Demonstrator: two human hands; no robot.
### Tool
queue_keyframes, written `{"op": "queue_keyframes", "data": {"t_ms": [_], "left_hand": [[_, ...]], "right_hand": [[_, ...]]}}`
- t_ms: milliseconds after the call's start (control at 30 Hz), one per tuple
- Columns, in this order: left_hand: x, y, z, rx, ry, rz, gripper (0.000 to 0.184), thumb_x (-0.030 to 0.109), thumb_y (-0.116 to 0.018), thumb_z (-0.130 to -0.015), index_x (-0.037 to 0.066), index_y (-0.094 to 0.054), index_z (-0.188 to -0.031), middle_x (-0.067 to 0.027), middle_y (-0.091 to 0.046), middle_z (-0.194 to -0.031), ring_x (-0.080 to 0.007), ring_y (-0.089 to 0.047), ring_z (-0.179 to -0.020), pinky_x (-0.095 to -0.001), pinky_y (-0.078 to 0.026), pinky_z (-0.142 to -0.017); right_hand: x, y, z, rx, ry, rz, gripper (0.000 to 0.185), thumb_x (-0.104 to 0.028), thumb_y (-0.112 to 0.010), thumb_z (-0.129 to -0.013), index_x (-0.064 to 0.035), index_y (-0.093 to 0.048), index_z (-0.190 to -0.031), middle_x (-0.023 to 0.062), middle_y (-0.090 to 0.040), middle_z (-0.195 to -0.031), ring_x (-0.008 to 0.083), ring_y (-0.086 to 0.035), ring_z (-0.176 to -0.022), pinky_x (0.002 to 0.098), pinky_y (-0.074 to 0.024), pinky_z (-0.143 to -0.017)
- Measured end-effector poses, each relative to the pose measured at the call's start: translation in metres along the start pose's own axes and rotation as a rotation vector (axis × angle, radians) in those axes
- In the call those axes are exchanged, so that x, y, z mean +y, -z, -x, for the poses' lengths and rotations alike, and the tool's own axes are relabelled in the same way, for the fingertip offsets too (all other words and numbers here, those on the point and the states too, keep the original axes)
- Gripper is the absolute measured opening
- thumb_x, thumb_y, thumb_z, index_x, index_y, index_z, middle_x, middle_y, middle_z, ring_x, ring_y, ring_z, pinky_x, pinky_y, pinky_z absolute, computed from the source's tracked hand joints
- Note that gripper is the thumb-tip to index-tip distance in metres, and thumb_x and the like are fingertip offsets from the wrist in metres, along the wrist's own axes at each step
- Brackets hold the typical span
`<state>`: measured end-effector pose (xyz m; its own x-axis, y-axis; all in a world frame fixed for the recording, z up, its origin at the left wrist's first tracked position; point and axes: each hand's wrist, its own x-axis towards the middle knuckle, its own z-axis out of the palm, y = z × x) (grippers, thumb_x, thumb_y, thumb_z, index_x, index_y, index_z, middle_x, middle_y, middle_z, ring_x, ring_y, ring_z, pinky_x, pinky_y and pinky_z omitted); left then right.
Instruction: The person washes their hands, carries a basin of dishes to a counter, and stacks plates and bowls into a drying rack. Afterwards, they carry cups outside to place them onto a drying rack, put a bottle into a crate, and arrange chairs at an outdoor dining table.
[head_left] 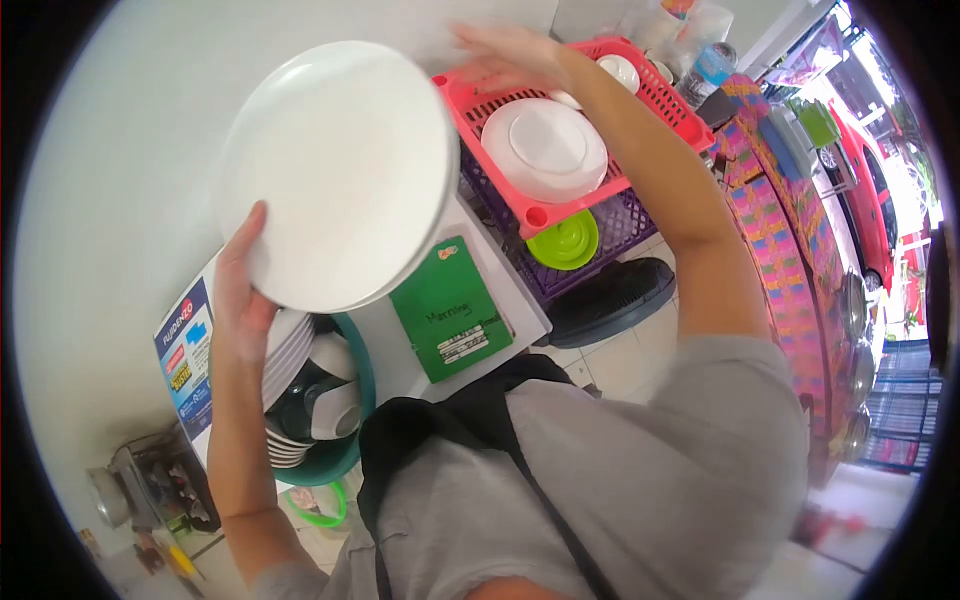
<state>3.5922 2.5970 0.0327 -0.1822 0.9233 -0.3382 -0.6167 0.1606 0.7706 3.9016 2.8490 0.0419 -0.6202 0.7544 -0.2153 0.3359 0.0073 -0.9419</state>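
Observation:
My left hand (245, 295) is closed on the edge of large white plates (340, 170), at least two stacked, held up with the thumb on the top face. My right hand (510, 60), slightly blurred, reaches over the far left end of a pink plastic basket (537, 216), fingers stretched out, with nothing visible in it. Inside that basket lie a white dish (545, 150) and a small white bowl (618, 73). Below my left hand, a teal tub (366, 400) holds several stacked white plates (287, 355) and white bowls (336, 412).
A green notebook (450, 310) marked "Morning" lies on a white surface (385, 350). Under the basket are a purple crate (635, 220) and a lime-green bowl (565, 240). A dark bin (615, 300) stands on the floor. A patterned cloth (775, 250) covers the table at right.

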Motion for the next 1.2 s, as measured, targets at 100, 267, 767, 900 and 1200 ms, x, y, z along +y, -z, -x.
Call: {"op": "queue_keyframes", "data": {"t_ms": [100,267,767,900,1200], "left_hand": [[-0.026,-0.035,-0.026,-0.077,0.002,0.063,0.051,0.013,-0.061,-0.093,-0.005,-0.041,-0.136,-0.0186,-0.056,-0.13,-0.0292,-0.059,-0.116,-0.0399,-0.051,-0.098],[-0.048,-0.1,-0.067,-0.072,-0.125,0.011,0.053,0.01,-0.061,-0.092,-0.005,-0.039,-0.138,-0.0188,-0.053,-0.133,-0.0289,-0.055,-0.12,-0.0398,-0.049,-0.099],[-0.09,-0.191,-0.178,-0.053,-0.271,-0.044,0.052,0.001,-0.062,-0.089,-0.004,-0.041,-0.136,-0.0188,-0.054,-0.131,-0.0318,-0.056,-0.118,-0.0448,-0.051,-0.097],[-0.097,-0.194,-0.186,-0.049,-0.316,-0.037,0.049,0.001,-0.063,-0.088,-0.004,-0.043,-0.133,-0.0194,-0.053,-0.131,-0.0315,-0.056,-0.118,-0.0457,-0.051,-0.097],[-0.119,-0.218,-0.192,0.089,-0.661,-0.389,0.049,0.013,-0.07,-0.084,-0.001,-0.052,-0.127,-0.019,-0.067,-0.103,-0.0266,-0.067,-0.09,-0.0359,-0.055,-0.08]], "right_hand": [[0.107,0.082,0.023,0.188,-0.293,0.705,0.104,-0.061,-0.062,-0.08,0.0048,-0.019,-0.148,0.0302,-0.04,-0.142,0.0359,-0.042,-0.133,0.0383,-0.0364,-0.11],[0.157,0.074,0.051,0.312,-0.626,0.832,0.138,-0.066,-0.082,-0.054,0.0104,-0.013,-0.147,0.0305,-0.04,-0.142,0.0355,-0.045,-0.131,0.0399,-0.0362,-0.109],[0.178,0.123,0.064,0.052,-0.512,-0.23,0.105,-0.037,-0.092,-0.059,0.0116,-0.04,-0.136,0.0223,-0.049,-0.138,0.0308,-0.051,-0.125,0.0457,-0.0379,-0.105],[0.166,0.119,0.066,0.238,-0.558,-0.082,0.107,-0.031,-0.09,-0.064,0.0119,-0.029,-0.141,0.0243,-0.046,-0.139,0.0327,-0.054,-0.121,0.0475,-0.0449,-0.1],[0.14,0.101,0.104,0.332,-0.325,-0.515,0.085,-0.011,-0.073,-0.083,0.0037,-0.017,-0.145,0.0258,-0.045,-0.136,0.033,-0.059,-0.114,0.0465,-0.0541,-0.092]]}}
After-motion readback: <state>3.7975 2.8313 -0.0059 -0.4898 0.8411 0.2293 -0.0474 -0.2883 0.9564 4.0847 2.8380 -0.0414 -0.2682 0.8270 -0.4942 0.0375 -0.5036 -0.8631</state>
